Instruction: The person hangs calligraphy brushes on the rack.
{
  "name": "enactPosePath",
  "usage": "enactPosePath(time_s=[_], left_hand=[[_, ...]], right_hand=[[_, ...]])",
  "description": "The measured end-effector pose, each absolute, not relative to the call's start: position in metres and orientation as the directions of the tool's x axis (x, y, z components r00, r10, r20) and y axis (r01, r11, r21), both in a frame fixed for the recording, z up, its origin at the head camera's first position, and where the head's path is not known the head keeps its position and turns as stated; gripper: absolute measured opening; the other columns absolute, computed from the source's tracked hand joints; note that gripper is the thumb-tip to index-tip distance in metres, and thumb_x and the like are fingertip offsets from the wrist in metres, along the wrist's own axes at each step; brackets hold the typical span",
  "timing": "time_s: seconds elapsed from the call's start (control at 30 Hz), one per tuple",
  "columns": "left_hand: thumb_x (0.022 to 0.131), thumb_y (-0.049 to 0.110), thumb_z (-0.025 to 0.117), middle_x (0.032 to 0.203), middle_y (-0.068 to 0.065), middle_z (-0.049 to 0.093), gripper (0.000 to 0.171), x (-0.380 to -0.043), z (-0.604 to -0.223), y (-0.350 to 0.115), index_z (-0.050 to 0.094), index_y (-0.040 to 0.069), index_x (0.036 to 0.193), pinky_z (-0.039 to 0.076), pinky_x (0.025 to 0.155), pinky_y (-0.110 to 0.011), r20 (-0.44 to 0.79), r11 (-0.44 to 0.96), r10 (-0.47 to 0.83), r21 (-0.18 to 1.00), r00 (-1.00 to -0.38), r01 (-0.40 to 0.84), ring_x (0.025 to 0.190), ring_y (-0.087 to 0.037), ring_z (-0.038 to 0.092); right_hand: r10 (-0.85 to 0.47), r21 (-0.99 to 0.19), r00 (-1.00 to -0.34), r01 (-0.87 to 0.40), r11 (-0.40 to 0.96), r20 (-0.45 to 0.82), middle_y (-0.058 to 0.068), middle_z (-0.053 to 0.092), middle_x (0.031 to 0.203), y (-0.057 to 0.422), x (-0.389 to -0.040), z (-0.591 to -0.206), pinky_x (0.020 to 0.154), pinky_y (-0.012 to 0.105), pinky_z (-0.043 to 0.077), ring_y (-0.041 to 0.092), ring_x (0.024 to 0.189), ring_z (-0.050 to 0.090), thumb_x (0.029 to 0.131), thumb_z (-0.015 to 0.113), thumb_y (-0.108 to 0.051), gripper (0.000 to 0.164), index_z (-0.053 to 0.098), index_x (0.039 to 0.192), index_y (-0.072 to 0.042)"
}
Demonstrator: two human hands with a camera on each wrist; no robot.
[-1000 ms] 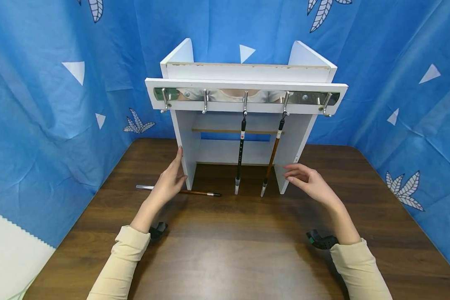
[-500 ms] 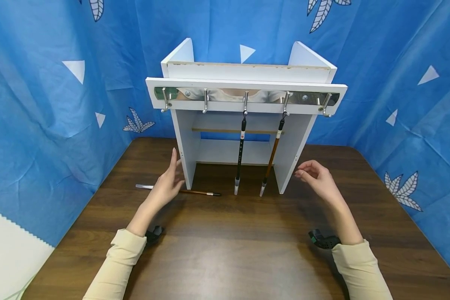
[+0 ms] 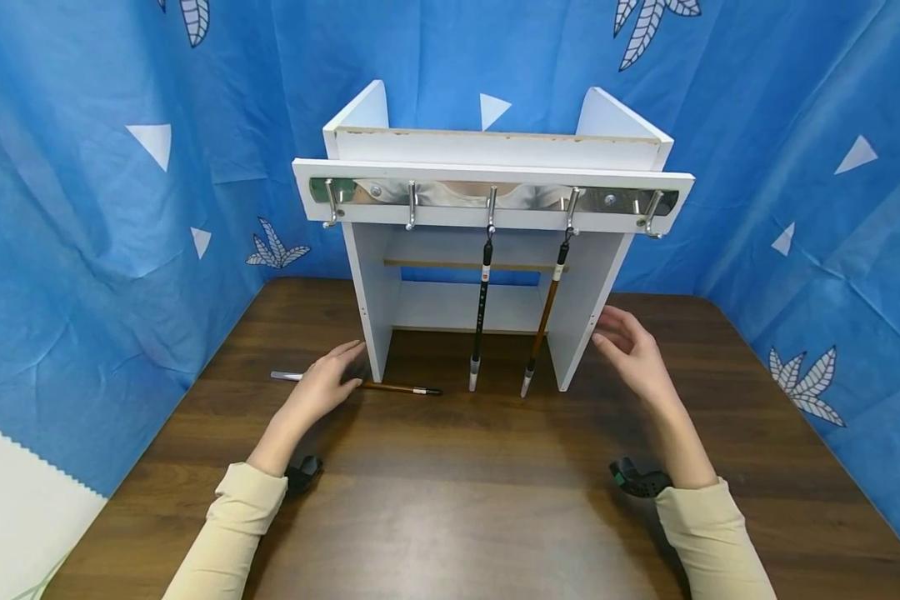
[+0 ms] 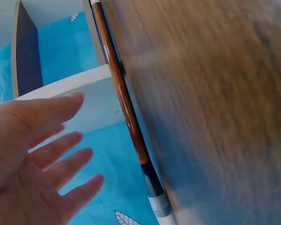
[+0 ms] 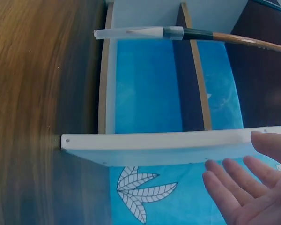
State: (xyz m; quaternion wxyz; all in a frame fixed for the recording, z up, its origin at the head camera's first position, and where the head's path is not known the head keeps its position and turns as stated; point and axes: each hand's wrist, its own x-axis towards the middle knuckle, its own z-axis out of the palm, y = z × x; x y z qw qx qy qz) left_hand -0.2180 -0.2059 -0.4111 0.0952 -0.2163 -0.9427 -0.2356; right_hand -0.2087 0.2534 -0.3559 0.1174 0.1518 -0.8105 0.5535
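Note:
Two calligraphy brushes hang by loops from a hook rail (image 3: 450,172) on the white rack (image 3: 373,308). One is black (image 3: 482,310), the other brown (image 3: 544,320), and clear caps cover their tips. A third brush (image 3: 405,388), brown with a clear cap, lies on the table across the rack's left front. My left hand (image 3: 318,392) hovers over this brush with loosely spread fingers and holds nothing. At the rack's right side panel is my right hand (image 3: 637,362), relaxed, thumb near the front edge. Whether it touches the panel I cannot tell.
Bare hooks (image 3: 411,205) stand to the left of the hanging brushes, and another at the far right. The brown table (image 3: 450,500) spreads in front of the rack. Blue patterned cloth (image 3: 157,250) surrounds it at the back and sides.
My left hand has lowered from the left panel's edge toward the lying brush. My right hand has moved from the inner front of the right panel to its outer side. The brushes stay put.

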Motion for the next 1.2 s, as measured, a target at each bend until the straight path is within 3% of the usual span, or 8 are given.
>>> enactPosePath(time_s=[0.07, 0.17, 0.3, 0.5, 0.7, 0.97, 1.2], left_hand=[[0.081, 0.000, 0.070, 0.137, -0.028, 0.040, 0.075, -0.218, -0.412, -0.207, 0.029, -0.005, 0.143, 0.039, 0.094, -0.052, 0.244, 0.798, 0.372, 0.408, -0.896, 0.443, 0.119, -0.041, 0.044], [0.081, -0.001, 0.070, 0.136, -0.030, 0.039, 0.085, -0.219, -0.414, -0.209, 0.017, -0.003, 0.147, 0.038, 0.095, -0.053, 0.202, 0.799, 0.382, 0.418, -0.902, 0.432, 0.119, -0.043, 0.043], [0.079, -0.003, 0.071, 0.135, -0.032, 0.038, 0.082, -0.221, -0.417, -0.210, 0.022, -0.008, 0.144, 0.037, 0.095, -0.054, 0.175, 0.798, 0.407, 0.408, -0.896, 0.442, 0.120, -0.045, 0.041], [0.079, -0.005, 0.070, 0.134, -0.031, 0.041, 0.062, -0.222, -0.418, -0.212, 0.041, -0.012, 0.134, 0.037, 0.096, -0.053, 0.067, 0.809, 0.467, 0.370, -0.882, 0.457, 0.120, -0.045, 0.040], [0.081, -0.007, 0.066, 0.124, -0.025, 0.053, 0.047, -0.221, -0.417, -0.209, 0.052, -0.009, 0.126, 0.041, 0.093, -0.049, -0.007, 0.831, 0.484, 0.318, -0.875, 0.457, 0.114, -0.041, 0.048], [0.078, -0.008, 0.069, 0.104, -0.017, 0.064, 0.031, -0.219, -0.413, -0.201, 0.067, 0.000, 0.108, 0.051, 0.076, -0.046, 0.054, 0.859, 0.482, 0.164, -0.874, 0.484, 0.094, -0.035, 0.060], [0.075, -0.013, 0.068, 0.084, -0.008, 0.063, 0.025, -0.221, -0.414, -0.198, 0.069, 0.006, 0.092, 0.053, 0.063, -0.041, 0.170, 0.837, 0.530, 0.049, -0.831, 0.544, 0.079, -0.029, 0.063]], right_hand=[[-0.145, -0.865, -0.927, -0.374, 0.335, 0.345, 0.027, 0.040, 0.136, 0.251, -0.208, -0.354, 0.080, 0.017, 0.047, 0.037, 0.115, 0.048, 0.094, 0.056, -0.004, 0.057, 0.029, 0.144, 0.001], [-0.195, -0.864, -0.923, -0.380, 0.331, 0.331, 0.028, 0.032, 0.142, 0.246, -0.209, -0.353, 0.087, 0.033, 0.047, 0.045, 0.121, 0.040, 0.093, 0.056, -0.001, 0.066, 0.020, 0.148, -0.003], [-0.225, -0.856, -0.914, -0.397, 0.332, 0.337, 0.027, 0.027, 0.145, 0.242, -0.211, -0.353, 0.087, 0.051, 0.040, 0.047, 0.123, 0.036, 0.092, 0.055, 0.002, 0.069, 0.017, 0.150, -0.006], [-0.213, -0.853, -0.912, -0.404, 0.330, 0.349, 0.028, 0.026, 0.145, 0.239, -0.210, -0.353, 0.089, 0.051, 0.038, 0.048, 0.122, 0.036, 0.093, 0.055, 0.002, 0.068, 0.017, 0.150, -0.006], [-0.212, -0.861, -0.917, -0.392, 0.324, 0.338, 0.028, 0.025, 0.146, 0.239, -0.209, -0.354, 0.089, 0.051, 0.038, 0.048, 0.122, 0.036, 0.093, 0.054, 0.002, 0.070, 0.016, 0.150, -0.007], [-0.215, -0.854, -0.915, -0.398, 0.335, 0.342, 0.027, 0.026, 0.146, 0.240, -0.209, -0.355, 0.088, 0.049, 0.039, 0.047, 0.122, 0.037, 0.093, 0.054, 0.002, 0.068, 0.017, 0.150, -0.007], [-0.215, -0.857, -0.913, -0.401, 0.324, 0.346, 0.026, 0.025, 0.146, 0.241, -0.210, -0.354, 0.087, 0.050, 0.040, 0.047, 0.122, 0.037, 0.093, 0.053, 0.004, 0.069, 0.017, 0.150, -0.007]])
